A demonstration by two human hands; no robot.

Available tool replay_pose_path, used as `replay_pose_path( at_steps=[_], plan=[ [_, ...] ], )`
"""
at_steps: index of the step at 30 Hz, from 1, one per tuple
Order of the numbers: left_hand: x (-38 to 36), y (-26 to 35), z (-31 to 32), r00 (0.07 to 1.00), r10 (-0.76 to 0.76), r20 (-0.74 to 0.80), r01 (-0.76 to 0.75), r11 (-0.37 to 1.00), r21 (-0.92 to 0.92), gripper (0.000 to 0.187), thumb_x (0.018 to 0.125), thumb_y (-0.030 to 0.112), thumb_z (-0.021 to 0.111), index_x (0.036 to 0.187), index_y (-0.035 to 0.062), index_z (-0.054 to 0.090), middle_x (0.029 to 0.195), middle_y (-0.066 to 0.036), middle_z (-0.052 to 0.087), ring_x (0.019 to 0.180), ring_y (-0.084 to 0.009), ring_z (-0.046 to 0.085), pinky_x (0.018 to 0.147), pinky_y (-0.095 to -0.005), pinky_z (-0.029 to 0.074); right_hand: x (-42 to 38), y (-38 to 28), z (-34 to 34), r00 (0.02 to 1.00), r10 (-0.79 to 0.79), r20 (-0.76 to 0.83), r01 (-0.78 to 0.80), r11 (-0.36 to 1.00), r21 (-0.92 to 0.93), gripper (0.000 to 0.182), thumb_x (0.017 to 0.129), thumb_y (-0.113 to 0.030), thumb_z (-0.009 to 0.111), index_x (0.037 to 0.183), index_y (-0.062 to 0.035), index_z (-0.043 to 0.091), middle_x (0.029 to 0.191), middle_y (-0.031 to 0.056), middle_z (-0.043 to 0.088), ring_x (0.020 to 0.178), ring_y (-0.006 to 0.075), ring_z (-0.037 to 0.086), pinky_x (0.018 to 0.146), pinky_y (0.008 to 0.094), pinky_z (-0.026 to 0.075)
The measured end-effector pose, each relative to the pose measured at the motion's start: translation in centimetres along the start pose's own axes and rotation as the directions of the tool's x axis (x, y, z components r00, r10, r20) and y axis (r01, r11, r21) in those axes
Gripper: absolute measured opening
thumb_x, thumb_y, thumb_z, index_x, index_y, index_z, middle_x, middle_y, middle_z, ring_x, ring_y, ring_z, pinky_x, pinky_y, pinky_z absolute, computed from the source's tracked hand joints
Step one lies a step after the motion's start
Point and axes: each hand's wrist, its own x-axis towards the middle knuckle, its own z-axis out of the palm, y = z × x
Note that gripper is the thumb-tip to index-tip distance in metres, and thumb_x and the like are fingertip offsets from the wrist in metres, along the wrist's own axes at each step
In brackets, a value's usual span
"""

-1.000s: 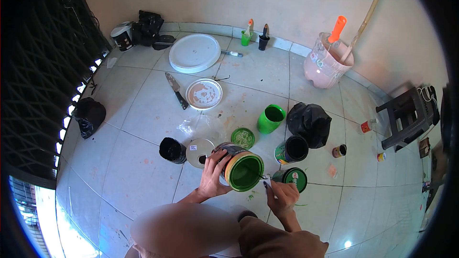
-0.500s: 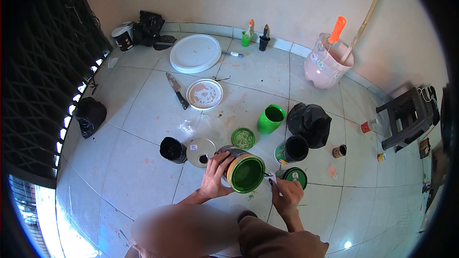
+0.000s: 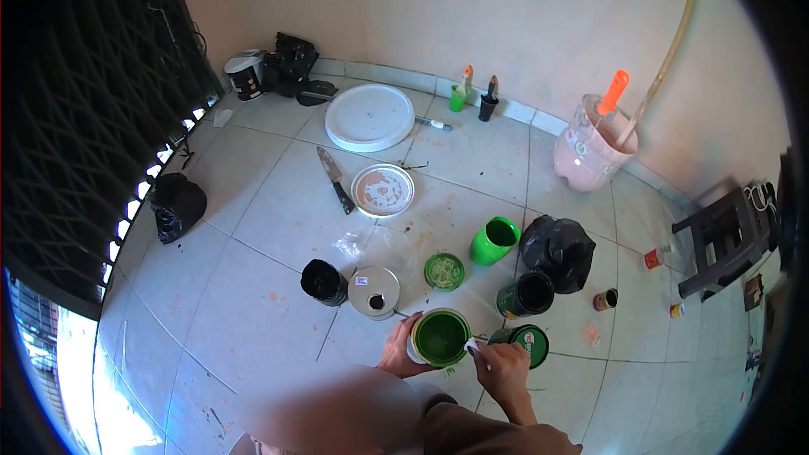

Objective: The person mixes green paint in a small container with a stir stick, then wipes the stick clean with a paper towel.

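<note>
My left hand point(image 3: 399, 349) is closed round the left side of an open can of green paint point(image 3: 442, 338), whose mouth faces up towards the camera. At the can's right rim, my right hand point(image 3: 504, 371) pinches a small white thing point(image 3: 479, 354), too small to name. Just behind that hand is a can with a green lid point(image 3: 533, 346). Beyond it stands an open dark can point(image 3: 527, 293). A green-stained lid point(image 3: 444, 271) and a green cup point(image 3: 495, 241) lie past the paint can. To the left are a round metal lid point(image 3: 373, 286) and a black container point(image 3: 324, 282).
A knife point(image 3: 336, 181) lies beside a white lid point(image 3: 383, 191), with a larger white lid point(image 3: 370, 118) farther back. Black bags point(image 3: 557, 254) point(image 3: 178, 207), a pink bucket point(image 3: 581, 152), a dark stool point(image 3: 726, 240) and small cans point(image 3: 605, 299) stand around.
The view has shifted, so the floor items appear lower and farther right. The paint can is turned more upright, its printed side now mostly hidden. Both hands remain at the can.
</note>
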Motion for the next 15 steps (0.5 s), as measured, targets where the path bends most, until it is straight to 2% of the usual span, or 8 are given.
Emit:
replay_pose_path(
  at_steps=[2, 7, 10, 13, 15],
  plan=[
    [-1.2, -1.7, 1.0, 0.999, -0.036, 0.024, 0.036, 0.999, -0.002, 0.112, 0.055, 0.04, 0.093, 0.141, 0.0018, 0.032, 0.133, -0.02, 0.049, 0.12, -0.037, 0.052, 0.099, -0.0451, 0.046, 0.1, 0.2, 1.3, 1.0, -0.014, 0.006, 0.014, 1.0, 0.019, 0.007, 0.078, -0.013, 0.072, 0.079, -0.0107, 0.066, 0.061, 0.0019, 0.059, 0.058, 0.0207, 0.061, 0.056, 0.0342, 0.042],
    [-2.2, -3.2, 1.2, 0.99, -0.129, 0.052, 0.133, 0.988, -0.072, 0.113, 0.057, 0.042, 0.092, 0.141, -0.0002, 0.03, 0.134, -0.021, 0.047, 0.127, -0.0392, 0.047, 0.102, -0.0472, 0.044, -0.1, 0.7, 2.8, 0.997, 0.012, 0.07, -0.011, 1.0, -0.007, 0.009, 0.075, -0.013, 0.075, 0.082, -0.013, 0.069, 0.065, 0.0033, 0.064, 0.059, 0.0212, 0.062, 0.056, 0.0346, 0.042],
    [-2.7, -3.8, 0.5, 0.999, -0.017, 0.052, 0.015, 0.999, 0.043, 0.109, 0.059, 0.041, 0.091, 0.14, -0.0019, 0.031, 0.134, -0.025, 0.045, 0.127, -0.0425, 0.044, 0.104, -0.0486, 0.041, -0.2, 0.3, 2.8, 0.996, 0.026, 0.088, -0.026, 1.0, -0.01, 0.008, 0.076, -0.014, 0.075, 0.081, -0.0133, 0.069, 0.063, 0.0031, 0.064, 0.057, 0.0213, 0.061, 0.056, 0.0351, 0.042],
    [-5.3, -6.1, -2.8, 0.988, 0.152, 0.014, -0.15, 0.951, 0.27, 0.111, 0.06, 0.042, 0.091, 0.14, -0.0027, 0.028, 0.136, -0.026, 0.04, 0.126, -0.0445, 0.04, 0.106, -0.0493, 0.038, -0.5, 0.3, 2.9, 0.992, 0.048, 0.118, -0.048, 0.999, -0.009, 0.007, 0.078, -0.016, 0.075, 0.078, -0.0134, 0.069, 0.061, 0.0029, 0.063, 0.056, 0.0214, 0.061, 0.056, 0.0356, 0.041],
    [-6.7, -9.2, -3.1, 0.962, 0.03, -0.273, 0.06, 0.947, 0.317, 0.112, 0.06, 0.04, 0.091, 0.141, -0.002, 0.026, 0.138, -0.025, 0.037, 0.125, -0.0431, 0.041, 0.106, -0.0493, 0.037, -0.7, 0.5, 3.2, 0.99, 0.073, 0.118, -0.074, 0.997, 0.008, 0.008, 0.078, -0.017, 0.074, 0.076, -0.013, 0.068, 0.06, 0.0028, 0.061, 0.055, 0.0222, 0.06, 0.056, 0.0361, 0.041]
  ],
)
